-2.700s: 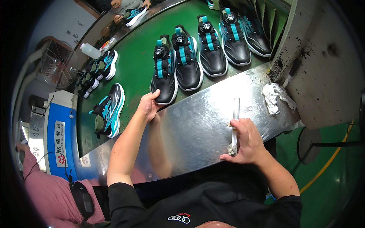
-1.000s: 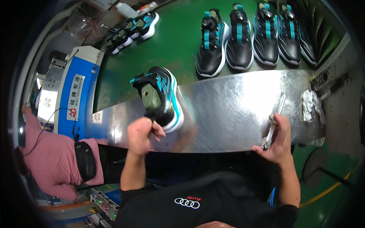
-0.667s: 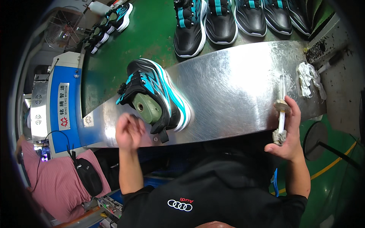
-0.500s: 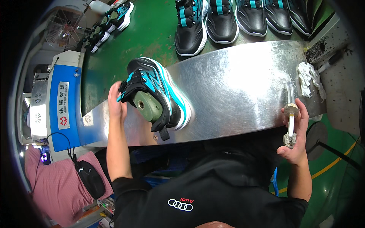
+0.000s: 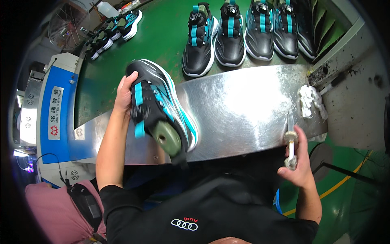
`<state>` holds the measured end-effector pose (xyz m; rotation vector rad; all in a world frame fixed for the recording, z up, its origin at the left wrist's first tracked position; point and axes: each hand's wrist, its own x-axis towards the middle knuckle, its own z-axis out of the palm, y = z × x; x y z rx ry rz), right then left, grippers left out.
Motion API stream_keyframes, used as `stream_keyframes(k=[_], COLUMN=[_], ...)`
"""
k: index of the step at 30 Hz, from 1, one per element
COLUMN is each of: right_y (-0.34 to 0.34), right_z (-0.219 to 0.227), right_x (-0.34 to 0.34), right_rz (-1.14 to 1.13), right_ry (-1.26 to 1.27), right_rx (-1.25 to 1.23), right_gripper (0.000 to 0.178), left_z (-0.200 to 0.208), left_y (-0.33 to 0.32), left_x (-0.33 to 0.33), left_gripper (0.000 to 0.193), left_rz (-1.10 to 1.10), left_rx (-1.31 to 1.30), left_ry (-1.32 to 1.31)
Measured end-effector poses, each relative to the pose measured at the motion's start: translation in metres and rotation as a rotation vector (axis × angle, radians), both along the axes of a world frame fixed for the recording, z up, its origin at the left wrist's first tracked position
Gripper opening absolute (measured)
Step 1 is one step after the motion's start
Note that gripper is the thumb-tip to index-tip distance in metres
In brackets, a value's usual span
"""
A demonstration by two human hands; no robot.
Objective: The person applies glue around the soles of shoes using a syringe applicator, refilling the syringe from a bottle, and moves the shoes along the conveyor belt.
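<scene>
A black sneaker point(image 5: 152, 77) with turquoise straps and a white sole is tilted over the metal ledge, its toe pointing away from me. My left hand point(image 5: 124, 94) grips it by the left side near the toe, with the thumb over the upper. Inside its collar sits a green shoe last point(image 5: 167, 138) with a round hole in the top. Off to the right, my right hand point(image 5: 301, 164) is closed around a syringe point(image 5: 291, 147) with a clear barrel and a whitish plunger, pointing away from me. Some of those fingers are hidden behind it.
The shiny metal ledge point(image 5: 231, 118) curves along a green conveyor belt point(image 5: 162, 40). Several matching sneakers point(image 5: 199, 49) stand on the belt at far right, others point(image 5: 132, 24) at far left. Crumpled white tissue point(image 5: 310, 103) lies at the ledge's right end. A person in pink point(image 5: 57, 211) is at lower left.
My left hand has moved from beside the shoe's collar to its forefoot and grips it there. The shoe has tipped and turned slightly. The syringe remains in my right hand; the whole view has shifted.
</scene>
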<state>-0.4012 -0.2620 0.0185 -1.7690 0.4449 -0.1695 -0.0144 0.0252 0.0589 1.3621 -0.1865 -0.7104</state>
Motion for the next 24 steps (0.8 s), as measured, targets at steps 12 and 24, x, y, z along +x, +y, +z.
stream_keyframes(k=[12,24], right_y=[-0.015,-0.005], right_z=[0.023,0.036], right_x=[0.021,0.033], right_rz=[0.206,0.389], right_ry=[0.051,0.103], right_rx=[-0.452,-0.641], right_gripper=[0.096,0.09], left_z=[-0.028,-0.036], left_y=[-0.037,-0.027], left_x=[-0.057,-0.062], left_gripper=[0.058,0.059], left_rz=[-0.029,0.005], left_rx=[-0.642,-0.682], left_ry=[0.325,0.291])
